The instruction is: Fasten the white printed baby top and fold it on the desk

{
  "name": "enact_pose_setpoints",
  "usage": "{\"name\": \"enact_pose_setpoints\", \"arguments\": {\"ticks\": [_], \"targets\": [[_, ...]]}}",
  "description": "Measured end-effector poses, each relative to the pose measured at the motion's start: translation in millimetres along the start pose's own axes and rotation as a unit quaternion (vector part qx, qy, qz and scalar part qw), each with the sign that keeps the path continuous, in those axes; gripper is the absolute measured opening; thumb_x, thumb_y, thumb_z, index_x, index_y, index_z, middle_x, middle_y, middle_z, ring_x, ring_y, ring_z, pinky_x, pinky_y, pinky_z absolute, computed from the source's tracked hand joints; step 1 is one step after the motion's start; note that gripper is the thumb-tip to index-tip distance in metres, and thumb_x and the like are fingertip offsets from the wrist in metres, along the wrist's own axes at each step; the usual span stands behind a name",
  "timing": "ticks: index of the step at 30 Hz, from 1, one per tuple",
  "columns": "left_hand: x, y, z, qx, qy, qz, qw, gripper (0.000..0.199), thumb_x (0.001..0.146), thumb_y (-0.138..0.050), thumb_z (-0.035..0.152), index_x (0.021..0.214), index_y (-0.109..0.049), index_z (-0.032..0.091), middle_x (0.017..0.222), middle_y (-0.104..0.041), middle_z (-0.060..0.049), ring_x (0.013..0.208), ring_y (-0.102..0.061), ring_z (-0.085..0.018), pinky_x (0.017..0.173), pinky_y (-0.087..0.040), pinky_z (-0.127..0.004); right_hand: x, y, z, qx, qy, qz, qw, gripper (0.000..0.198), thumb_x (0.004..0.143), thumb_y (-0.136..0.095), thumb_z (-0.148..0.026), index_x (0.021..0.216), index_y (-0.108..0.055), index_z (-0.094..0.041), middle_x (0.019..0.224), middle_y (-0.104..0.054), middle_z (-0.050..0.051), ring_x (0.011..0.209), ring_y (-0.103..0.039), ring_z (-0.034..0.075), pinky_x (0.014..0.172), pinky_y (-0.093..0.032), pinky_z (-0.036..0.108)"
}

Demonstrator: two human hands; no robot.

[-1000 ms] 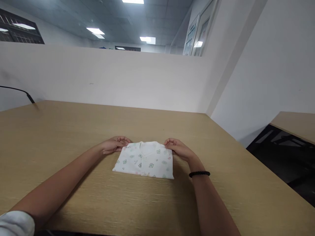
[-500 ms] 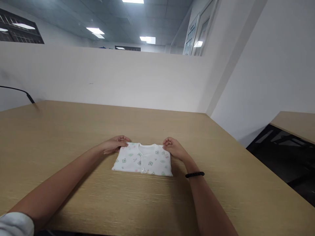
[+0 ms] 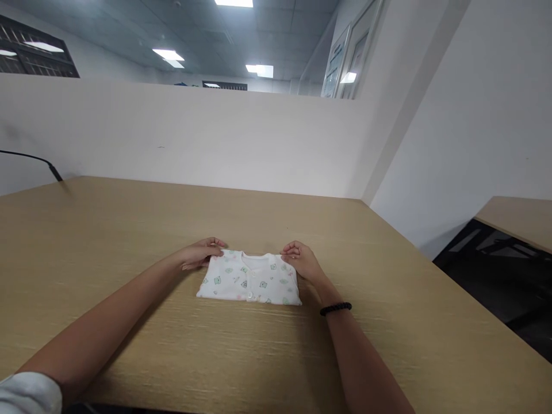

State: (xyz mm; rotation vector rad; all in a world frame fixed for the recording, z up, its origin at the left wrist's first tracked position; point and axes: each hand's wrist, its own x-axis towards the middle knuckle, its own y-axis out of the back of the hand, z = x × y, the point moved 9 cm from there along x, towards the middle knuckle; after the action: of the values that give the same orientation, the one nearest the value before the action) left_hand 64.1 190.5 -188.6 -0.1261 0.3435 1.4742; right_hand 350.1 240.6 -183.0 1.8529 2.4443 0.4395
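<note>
A folded white baby shirt (image 3: 230, 282) with small green and pink animal prints lies on the table, its neckline turned away from me. A row of buttons runs down from the collar. At its far left corner my left hand (image 3: 202, 253) pinches the cloth, thumb on top and the other fingers curled behind. My right hand (image 3: 304, 261) holds the far right corner in the same way, its fingertips partly hidden behind the cloth. On my right wrist sits a black beaded bracelet (image 3: 336, 309).
The wooden table (image 3: 207, 356) ends at a white partition (image 3: 224, 138) at the back. A black cable (image 3: 32, 155) hangs at the far left. To the right, past the table's edge, stands another table (image 3: 517, 215) with a dark space below.
My right hand has shifted slightly left with its corner of the shirt, and the shirt's near right corner has moved a little away from me. My left hand stays almost still.
</note>
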Motion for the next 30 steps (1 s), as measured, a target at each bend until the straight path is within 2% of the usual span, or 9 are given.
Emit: {"name": "enact_pose_setpoints", "arguments": {"ticks": [5,9,11,14,16,18,21,25,30], "targets": [[2.0,7.9,3.3,0.076,-0.038,0.031,0.996,0.054,0.060,-0.081,0.040,0.099,-0.050,0.019,0.071,-0.054,0.005,0.055,-0.050,-0.009,0.047,-0.036,-0.020,-2.7,30.9,-3.6,-0.133,-0.012,0.092,0.987,0.035,0.062,-0.075,-0.038,0.084,-0.055,-0.019,0.084,-0.061,0.002,0.076,-0.056,0.015,0.070,-0.046,0.028],[4.8,12.5,7.1,0.179,-0.096,0.048,0.978,0.055,0.060,-0.080,0.049,0.095,-0.051,0.019,0.070,-0.054,0.003,0.055,-0.050,-0.012,0.049,-0.038,-0.023,-7.9,24.9,3.2,-0.202,-0.058,-0.009,0.978,0.027,0.064,-0.076,-0.032,0.079,-0.058,-0.018,0.073,-0.060,0.001,0.067,-0.053,0.014,0.061,-0.041,0.026],[0.7,15.8,17.8,0.261,-0.147,0.097,0.949,0.051,0.065,-0.076,0.053,0.095,-0.053,0.019,0.073,-0.058,0.000,0.063,-0.055,-0.016,0.056,-0.043,-0.027,-10.3,21.3,1.7,-0.229,-0.058,-0.028,0.971,0.022,0.066,-0.075,-0.027,0.078,-0.059,-0.018,0.075,-0.062,0.002,0.068,-0.054,0.014,0.063,-0.042,0.026],[-19.9,3.7,45.9,0.370,-0.271,0.164,0.873,0.046,0.080,-0.062,0.056,0.105,-0.058,0.017,0.099,-0.065,-0.010,0.094,-0.060,-0.026,0.084,-0.048,-0.037,-10.6,20.7,-15.6,-0.271,-0.007,0.026,0.962,0.020,0.072,-0.069,-0.029,0.088,-0.062,-0.018,0.092,-0.066,0.007,0.083,-0.059,0.018,0.077,-0.046,0.031],[-34.2,-24.1,55.2,0.410,-0.344,0.118,0.836,0.048,0.090,-0.051,0.054,0.120,-0.057,0.018,0.126,-0.059,-0.014,0.120,-0.052,-0.030,0.105,-0.038,-0.043,-12.8,15.3,-34.0,-0.292,0.049,0.078,0.952,0.029,0.079,-0.064,-0.034,0.102,-0.063,-0.017,0.108,-0.065,0.011,0.099,-0.059,0.022,0.090,-0.046,0.036],[-42.8,-56.0,50.0,0.453,-0.368,0.029,0.811,0.054,0.095,-0.043,0.054,0.138,-0.047,0.022,0.147,-0.046,-0.013,0.138,-0.036,-0.031,0.117,-0.021,-0.048,-18.6,-1.4,-51.5,-0.300,0.109,0.100,0.942,0.040,0.086,-0.056,-0.039,0.119,-0.060,-0.016,0.125,-0.059,0.015,0.118,-0.054,0.026,0.102,-0.041,0.040],[-45.4,-86.9,28.3,0.530,-0.340,-0.060,0.774,0.068,0.096,-0.038,0.059,0.153,-0.026,0.025,0.161,-0.020,-0.012,0.149,-0.013,-0.032,0.119,-0.002,-0.054,-31.2,-47.1,-61.7,-0.332,0.150,0.041,0.930,0.056,0.095,-0.041,-0.047,0.139,-0.049,-0.012,0.147,-0.044,0.018,0.140,-0.035,0.029,0.115,-0.029,0.045],[-38.9,-97.5,6.0,0.579,-0.303,-0.110,0.749,0.077,0.096,-0.029,0.064,0.156,-0.014,0.019,0.162,-0.011,-0.016,0.150,-0.007,-0.032,0.119,0.000,-0.054,-51.6,-101.7,-44.7,-0.409,0.108,-0.089,0.902,0.068,0.099,-0.024,-0.055,0.152,-0.030,-0.013,0.159,-0.025,0.016,0.148,-0.019,0.031,0.117,-0.019,0.056],[-36.5,-95.5,3.7,0.587,-0.305,-0.113,0.741,0.083,0.095,-0.029,0.067,0.157,-0.003,0.019,0.161,-0.009,-0.016,0.150,-0.008,-0.031,0.119,0.000,-0.052,-59.4,-108.0,-34.2,-0.445,0.079,-0.098,0.887,0.064,0.101,-0.016,-0.049,0.155,-0.022,-0.013,0.159,-0.023,0.013,0.149,-0.016,0.026,0.119,-0.012,0.055]]}}
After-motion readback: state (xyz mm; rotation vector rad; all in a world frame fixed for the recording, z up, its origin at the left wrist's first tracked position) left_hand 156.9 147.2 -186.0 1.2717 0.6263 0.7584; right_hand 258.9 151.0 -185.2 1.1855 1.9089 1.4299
